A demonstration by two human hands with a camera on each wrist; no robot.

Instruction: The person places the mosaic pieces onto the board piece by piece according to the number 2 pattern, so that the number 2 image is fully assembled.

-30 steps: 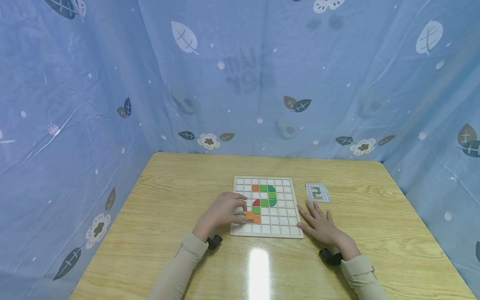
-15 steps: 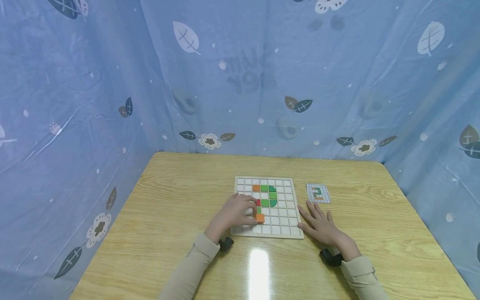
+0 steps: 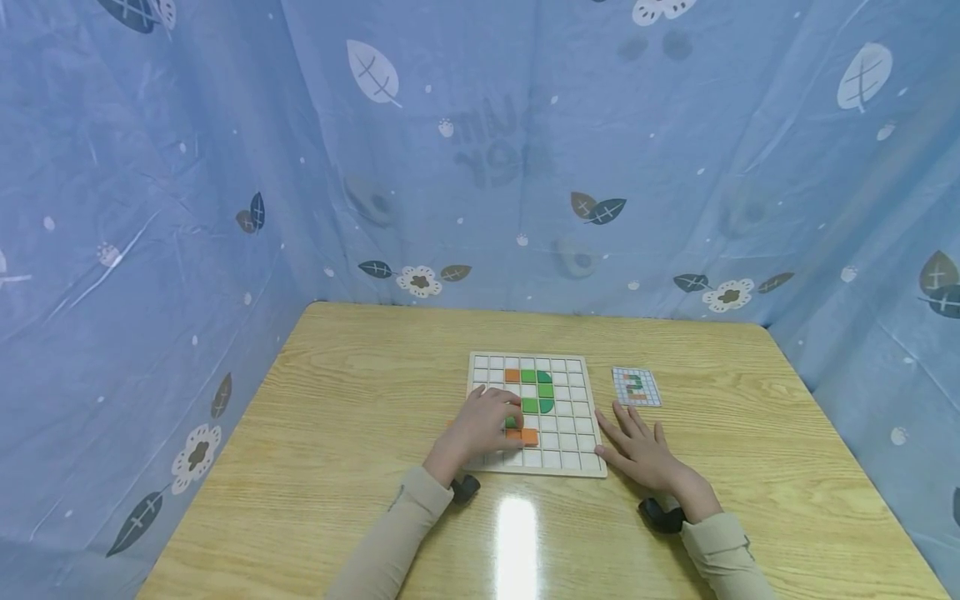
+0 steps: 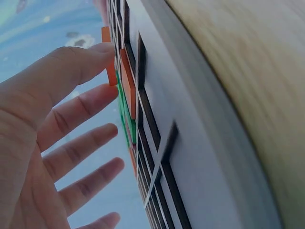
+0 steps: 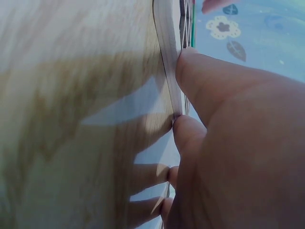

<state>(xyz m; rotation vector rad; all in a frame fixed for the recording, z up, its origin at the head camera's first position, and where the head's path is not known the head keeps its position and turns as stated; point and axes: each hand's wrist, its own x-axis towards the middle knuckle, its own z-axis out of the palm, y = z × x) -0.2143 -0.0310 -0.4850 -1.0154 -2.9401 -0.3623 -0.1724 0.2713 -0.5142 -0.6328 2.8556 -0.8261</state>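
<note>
My left hand (image 3: 486, 423) pinches an orange square tile (image 3: 530, 437) between thumb and index finger, over the lower part of the white gridded board (image 3: 572, 422). In the left wrist view the held tile (image 4: 110, 74) stands just off the grid, beside another orange tile (image 4: 127, 83) set in the board. Green tiles (image 3: 545, 390) and an orange tile (image 3: 512, 376) lie in the upper cells. Fingers hide the red tile and part of a green one. My right hand (image 3: 643, 454) lies with spread fingers at the board's right edge, its thumb and index finger touching the rim.
A small card (image 3: 637, 387) printed with a coloured grid pattern lies right of the board, just beyond my right fingertips. The wooden table (image 3: 360, 375) ends at a blue patterned curtain (image 3: 480, 167) behind and at both sides.
My left hand has moved rightward over the board, carrying the orange tile one column past the set orange tile. It covers the red tile now. My right hand has stayed in place.
</note>
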